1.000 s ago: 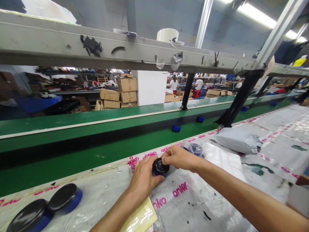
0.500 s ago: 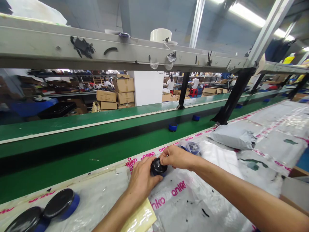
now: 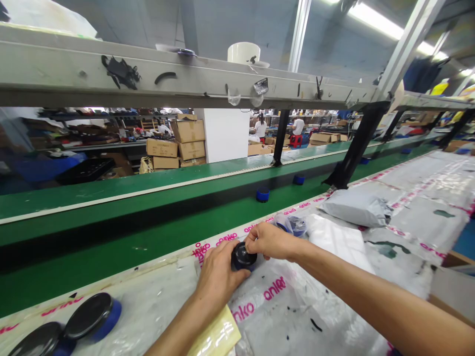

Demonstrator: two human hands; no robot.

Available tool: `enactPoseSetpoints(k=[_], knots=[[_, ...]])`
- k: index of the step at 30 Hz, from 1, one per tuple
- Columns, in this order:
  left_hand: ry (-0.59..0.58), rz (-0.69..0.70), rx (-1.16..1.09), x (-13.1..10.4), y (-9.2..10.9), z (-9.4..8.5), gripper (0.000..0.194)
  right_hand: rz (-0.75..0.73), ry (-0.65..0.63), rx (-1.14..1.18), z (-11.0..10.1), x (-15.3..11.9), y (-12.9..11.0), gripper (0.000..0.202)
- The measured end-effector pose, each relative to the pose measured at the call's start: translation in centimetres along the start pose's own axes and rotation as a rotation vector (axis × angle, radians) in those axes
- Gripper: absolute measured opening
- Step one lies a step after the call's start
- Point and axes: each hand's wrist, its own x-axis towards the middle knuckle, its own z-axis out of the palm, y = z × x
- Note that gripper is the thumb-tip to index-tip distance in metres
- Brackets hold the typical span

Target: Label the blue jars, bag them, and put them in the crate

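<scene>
A small round piece with a glossy black top and a dark blue side [image 3: 245, 255] rests on the plastic-covered bench. My left hand [image 3: 218, 269] curls around its left side, thumb along the near edge. My right hand [image 3: 267, 241] has its fingertips pinched together at the piece's upper right edge; whatever is between them is too small or hidden to make out. A sheet of pale yellow paper [image 3: 218, 336] lies partly under my left forearm. Two more such pieces stand at the lower left, one of them a black-topped blue piece [image 3: 92, 316] lying nearest my left hand.
Beyond the bench runs a green conveyor belt [image 3: 166, 237] carrying blue round pieces [image 3: 262, 195]. To the right lie plastic-wrapped pieces [image 3: 293, 225], white foam sheets [image 3: 336, 242] and a grey bag [image 3: 358, 207]. A metal shelf beam [image 3: 200, 81] crosses above, with black posts [image 3: 356, 148].
The view has shifted slightly. Both hands keep almost the same places on the round piece, with the right fingertips still pinched at its edge.
</scene>
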Motion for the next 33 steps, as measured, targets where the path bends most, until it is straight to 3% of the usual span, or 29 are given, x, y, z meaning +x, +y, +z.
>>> enactPoseSetpoints(k=[33], knots=[[-0.002,0.027,0.014,0.45,-0.62,0.33,0.055,0.049,0.010,-0.002,-0.45,0.14,-0.52,0.018]])
